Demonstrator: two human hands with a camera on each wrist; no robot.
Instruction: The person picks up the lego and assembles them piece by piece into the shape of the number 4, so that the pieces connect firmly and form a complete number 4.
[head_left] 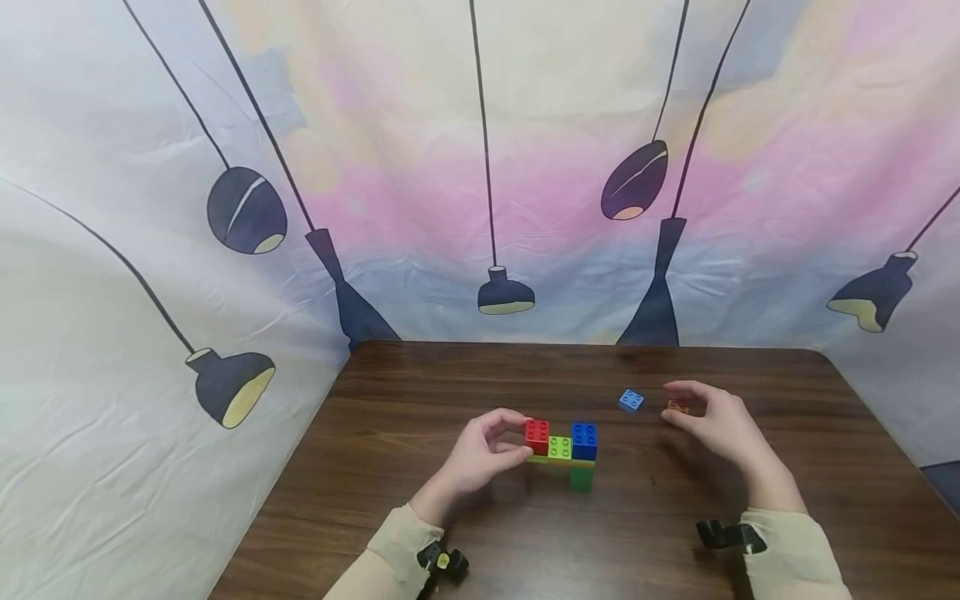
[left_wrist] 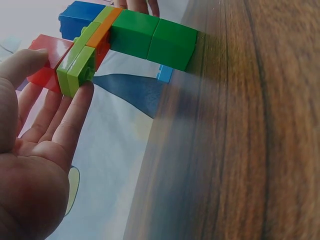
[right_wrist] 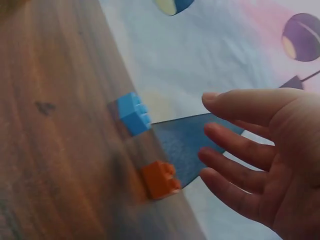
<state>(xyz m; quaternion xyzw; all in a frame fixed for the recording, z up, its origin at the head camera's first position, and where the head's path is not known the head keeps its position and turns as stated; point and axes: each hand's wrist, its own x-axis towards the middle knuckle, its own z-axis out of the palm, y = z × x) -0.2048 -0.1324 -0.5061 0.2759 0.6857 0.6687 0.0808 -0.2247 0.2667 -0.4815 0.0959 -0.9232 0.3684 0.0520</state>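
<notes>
My left hand (head_left: 480,454) pinches the left end of a toy brick build, thumb on its red brick (head_left: 537,435) and fingers along the far side. A lime plate (left_wrist: 75,70) lies under the red brick, with a lime brick (head_left: 559,447) and a dark blue brick (head_left: 584,440) beside it. Below come an orange plate (left_wrist: 104,31) and a column of two green bricks (left_wrist: 154,37) reaching down to the table. My right hand (head_left: 716,421) hovers over an orange brick (right_wrist: 159,180) with its thumb and fingers apart. In the right wrist view the fingers (right_wrist: 240,145) hold nothing.
A light blue brick (head_left: 631,401) lies on the brown wooden table (head_left: 450,375), left of the orange one. Behind the table's far edge hangs a cloth backdrop (head_left: 420,167) printed with lamps. Wrist cameras sit on both sleeves.
</notes>
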